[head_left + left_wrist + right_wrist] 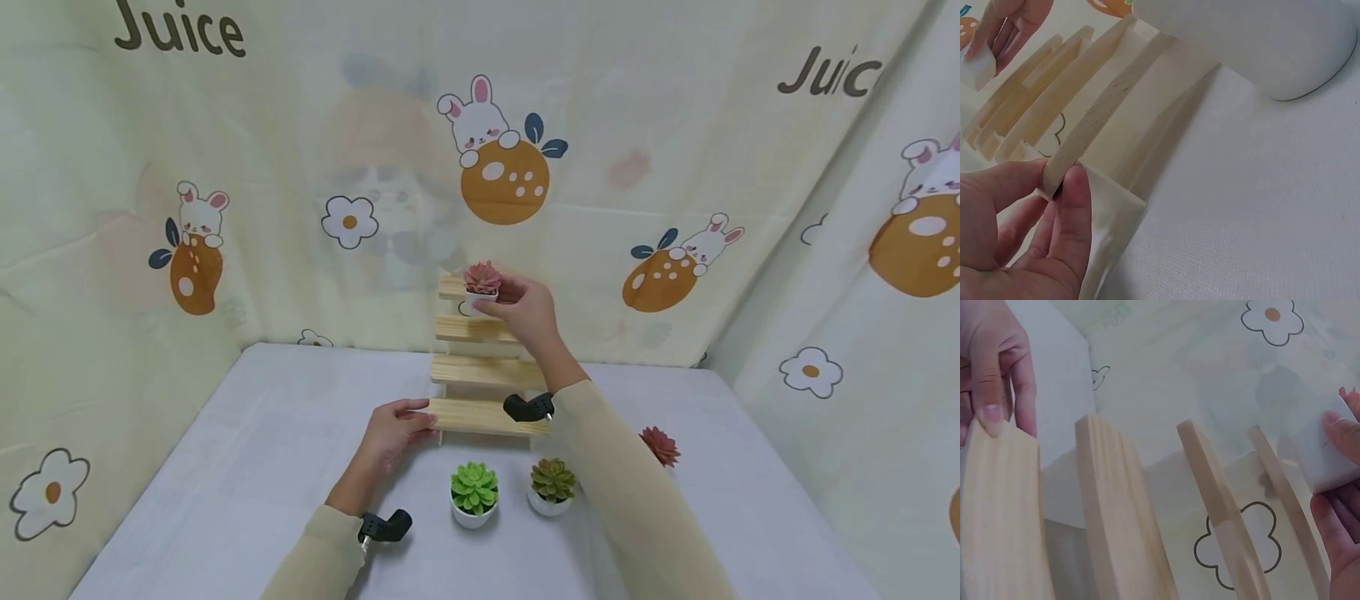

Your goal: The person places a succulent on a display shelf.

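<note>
A tiered wooden shelf rack [487, 368] stands at the back of the table. My left hand [396, 429] pinches the left end of its lowest board [1094, 119] between thumb and fingers. Up by the top tier, my right hand [531, 312] holds a pink potted succulent [482, 279] by its white pot [1325, 450]. The pot overlaps the top board in the head view. In front of the rack sit a bright green succulent [474, 492] and a brownish-green succulent [552, 483], both in white pots. A dark red succulent [660, 446] is partly hidden behind my right sleeve.
A patterned curtain [360, 275] hangs right behind the rack and along both sides of the table. The white tablecloth [285, 433] covers the tabletop. Black wrist camera mounts [386, 527] stick out from both sleeves.
</note>
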A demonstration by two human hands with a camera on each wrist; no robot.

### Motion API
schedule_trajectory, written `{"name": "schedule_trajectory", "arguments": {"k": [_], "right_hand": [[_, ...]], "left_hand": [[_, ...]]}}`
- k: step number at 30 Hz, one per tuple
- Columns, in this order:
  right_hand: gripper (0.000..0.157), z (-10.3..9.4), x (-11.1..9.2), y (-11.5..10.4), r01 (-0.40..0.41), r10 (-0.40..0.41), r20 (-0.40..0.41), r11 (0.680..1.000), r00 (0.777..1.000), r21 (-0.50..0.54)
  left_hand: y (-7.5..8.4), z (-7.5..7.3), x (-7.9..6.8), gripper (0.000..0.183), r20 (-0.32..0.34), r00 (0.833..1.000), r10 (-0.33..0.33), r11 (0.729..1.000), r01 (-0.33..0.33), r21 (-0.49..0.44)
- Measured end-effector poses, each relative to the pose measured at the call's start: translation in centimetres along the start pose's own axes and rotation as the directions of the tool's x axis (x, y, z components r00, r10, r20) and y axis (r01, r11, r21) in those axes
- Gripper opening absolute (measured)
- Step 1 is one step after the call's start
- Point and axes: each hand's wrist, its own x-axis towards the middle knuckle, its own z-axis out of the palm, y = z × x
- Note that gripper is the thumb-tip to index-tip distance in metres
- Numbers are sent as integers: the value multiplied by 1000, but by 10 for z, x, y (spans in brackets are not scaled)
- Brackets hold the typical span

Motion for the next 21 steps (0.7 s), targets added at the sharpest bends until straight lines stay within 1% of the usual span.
{"name": "schedule_trajectory", "arguments": {"k": [3,8,12,21], "right_hand": [[55,3,7,-1,8,-8,4,1000,1000,8],[51,9,18,-2,-3,2,-19,999,1000,-51],[51,15,27,-1,-16,15,-19,997,1000,-80],[50,25,41,1,-48,46,-23,995,999,-86]], "left_hand": [[-1,1,0,39,0,1000,-2,1000,2,-5],[-1,1,0,39,2,1000,-3,1000,3,-1],[0,0,-1,39,1,1000,-4,1000,4,6],[1,0,0,39,5,1000,-13,1000,13,10]]}}
